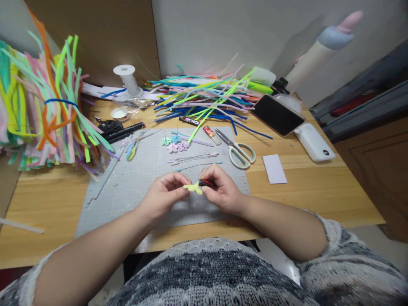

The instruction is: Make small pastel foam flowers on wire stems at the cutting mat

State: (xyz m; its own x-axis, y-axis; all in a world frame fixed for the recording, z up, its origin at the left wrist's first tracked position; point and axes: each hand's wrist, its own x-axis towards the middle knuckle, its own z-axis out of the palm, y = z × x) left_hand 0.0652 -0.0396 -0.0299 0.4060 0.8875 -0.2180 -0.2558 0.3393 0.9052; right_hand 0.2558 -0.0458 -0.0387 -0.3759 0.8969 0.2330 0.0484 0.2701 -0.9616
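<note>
Just above the front of the grey cutting mat (127, 187), my left hand (165, 191) pinches a small yellow pipe-cleaner flower (193, 187) between thumb and fingers. My right hand (223, 189) is closed around a small black-and-red tool (206, 183). Its dark end touches or nearly touches the flower; its exact kind is mostly hidden by my fingers. Beyond my hands lie several finished-looking pipe-cleaner flowers in mint, blue, pink and lilac (177, 146). Thin wire stems with coloured tips (194, 159) rest between them and my hands.
Scissors (239, 153) lie at the mat's right edge, near a small red-labelled case (211, 135). Loose pipe cleaners (204, 100) are heaped at the back; bundles (60, 102) stand left. A phone (278, 114), white power bank (314, 142) and white card (274, 168) are right. A spool (128, 80) stands behind.
</note>
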